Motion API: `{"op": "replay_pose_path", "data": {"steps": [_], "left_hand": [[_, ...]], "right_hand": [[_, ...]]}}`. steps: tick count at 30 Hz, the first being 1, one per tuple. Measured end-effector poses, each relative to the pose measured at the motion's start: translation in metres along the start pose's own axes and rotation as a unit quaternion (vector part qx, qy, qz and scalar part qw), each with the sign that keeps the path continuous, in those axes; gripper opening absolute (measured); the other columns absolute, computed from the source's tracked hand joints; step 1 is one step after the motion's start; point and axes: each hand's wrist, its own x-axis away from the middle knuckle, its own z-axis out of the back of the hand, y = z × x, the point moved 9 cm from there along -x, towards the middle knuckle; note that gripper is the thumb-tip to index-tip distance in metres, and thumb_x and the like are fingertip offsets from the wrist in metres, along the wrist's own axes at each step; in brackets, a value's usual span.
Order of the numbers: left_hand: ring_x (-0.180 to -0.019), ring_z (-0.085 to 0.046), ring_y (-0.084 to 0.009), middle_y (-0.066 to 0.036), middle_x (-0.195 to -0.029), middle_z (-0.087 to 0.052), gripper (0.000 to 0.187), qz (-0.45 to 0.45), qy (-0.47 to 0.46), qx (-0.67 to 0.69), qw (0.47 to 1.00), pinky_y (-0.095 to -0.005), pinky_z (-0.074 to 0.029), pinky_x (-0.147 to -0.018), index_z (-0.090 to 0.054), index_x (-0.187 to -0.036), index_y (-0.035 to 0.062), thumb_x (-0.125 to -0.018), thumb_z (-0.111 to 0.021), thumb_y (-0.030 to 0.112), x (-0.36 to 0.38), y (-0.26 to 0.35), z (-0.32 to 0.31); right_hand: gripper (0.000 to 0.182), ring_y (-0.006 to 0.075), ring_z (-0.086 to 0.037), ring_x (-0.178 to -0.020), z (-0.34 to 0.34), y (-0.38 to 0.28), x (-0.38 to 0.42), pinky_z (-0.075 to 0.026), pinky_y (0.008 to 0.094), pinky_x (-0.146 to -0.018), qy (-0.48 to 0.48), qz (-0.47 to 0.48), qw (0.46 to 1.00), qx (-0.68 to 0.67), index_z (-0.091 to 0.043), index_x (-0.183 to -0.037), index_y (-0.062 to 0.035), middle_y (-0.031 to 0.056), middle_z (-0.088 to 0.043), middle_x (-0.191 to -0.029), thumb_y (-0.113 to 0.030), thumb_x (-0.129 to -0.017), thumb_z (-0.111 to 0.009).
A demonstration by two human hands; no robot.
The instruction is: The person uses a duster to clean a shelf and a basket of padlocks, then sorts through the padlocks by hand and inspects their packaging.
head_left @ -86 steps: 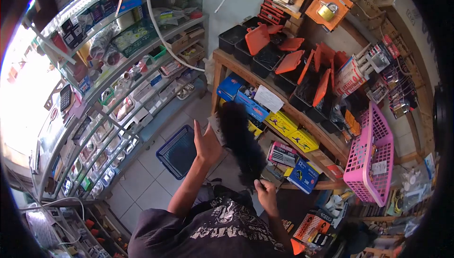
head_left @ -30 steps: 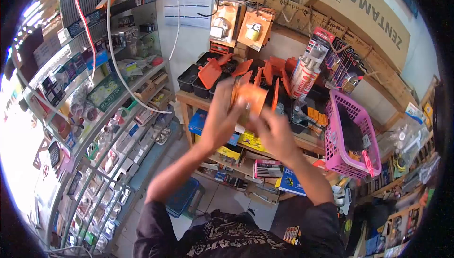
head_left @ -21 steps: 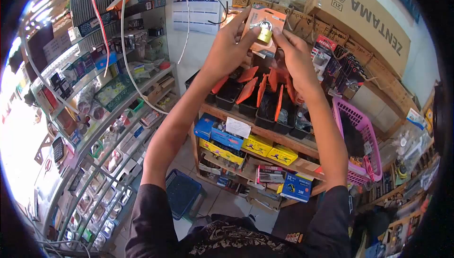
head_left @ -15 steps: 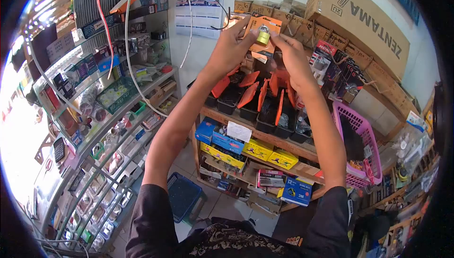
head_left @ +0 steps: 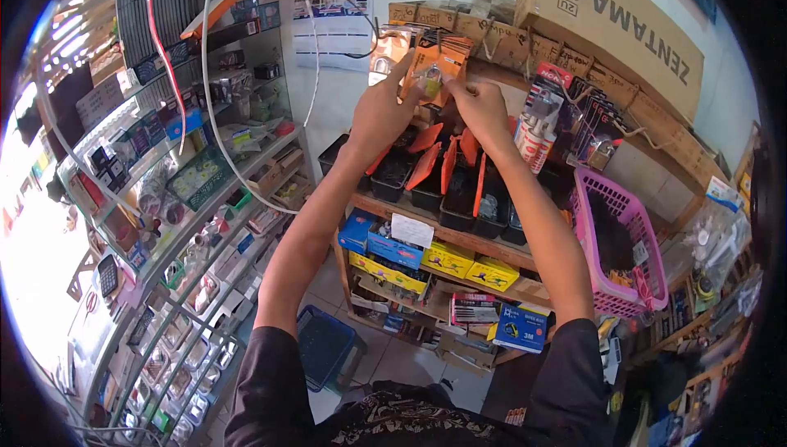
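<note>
An orange carded padlock pack [head_left: 425,95] is between my two hands, upright against several similar orange cards [head_left: 453,43] that hang from a hook. The padlock on it has a bright shackle and a yellow-gold body. My left hand [head_left: 382,117] has its fingers around the left side of the pack, partly hidden behind the hand. My right hand [head_left: 480,112] pinches the right edge with thumb and fingers. Just left of them hangs another padlock pack [head_left: 384,58] with a pale, shiny front.
Black bins [head_left: 457,216] with raised orange lids stand on the shelf below my hands. A pink basket [head_left: 602,283] is at the right. A large cardboard box [head_left: 631,29] rests above. Loose cables [head_left: 206,78] dangle at the left, before the glass shelves.
My hands and the padlock pack have moved lower and a little left, up to the hanging orange cards. Those cards and the neighbouring pack now show more clearly. The view has shifted slightly.
</note>
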Motion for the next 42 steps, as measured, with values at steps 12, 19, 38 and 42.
{"op": "replay_pose_path", "data": {"steps": [12,19,38,42], "left_hand": [[-0.074,-0.065,-0.0414,-0.019,-0.076,-0.068,0.067,0.097,0.027,-0.177,0.979,-0.0503,-0.049,-0.062,-0.029,-0.147,0.0209,-0.091,-0.058,0.044,0.047,0.004,0.006],[-0.057,-0.046,-0.0109,-0.003,-0.063,-0.051,0.034,-0.039,-0.026,0.054,0.997,-0.0260,-0.039,-0.055,-0.057,-0.124,0.0051,-0.092,-0.062,0.017,0.090,0.052,-0.031],[-0.078,-0.066,-0.0339,-0.019,-0.087,-0.066,0.035,-0.336,-0.402,0.173,0.834,-0.0444,-0.052,-0.069,-0.064,-0.108,0.0020,-0.089,-0.061,0.032,0.101,0.322,-0.359],[-0.101,-0.061,-0.0382,-0.024,-0.105,-0.064,0.043,-0.390,-0.433,0.106,0.806,-0.0486,-0.046,-0.091,-0.064,-0.113,0.0005,-0.087,-0.061,0.035,0.106,0.334,-0.457]], "right_hand": [[0.032,0.0232,-0.066,-0.061,0.066,-0.002,0.149,-0.049,0.0351,-0.056,-0.044,0.083,0.995,0.044,-0.068,-0.088,-0.0066,0.0086,-0.066,-0.067,-0.038,-0.089,-0.064],[0.037,0.0326,-0.066,-0.082,0.269,0.022,0.255,-0.048,0.0445,-0.079,0.158,0.013,0.890,0.426,-0.064,-0.105,-0.0052,0.0149,-0.068,-0.087,-0.037,-0.085,-0.067],[0.039,0.0213,-0.059,-0.100,0.538,0.050,0.400,-0.044,0.0325,-0.091,0.128,-0.250,0.903,0.324,-0.057,-0.123,-0.0023,0.0114,-0.064,-0.103,-0.013,-0.087,-0.064],[0.040,0.0189,-0.058,-0.096,0.573,0.059,0.464,-0.043,0.0331,-0.090,0.159,-0.315,0.877,0.326,-0.059,-0.120,-0.0014,0.0083,-0.063,-0.102,-0.018,-0.084,-0.064]]}}
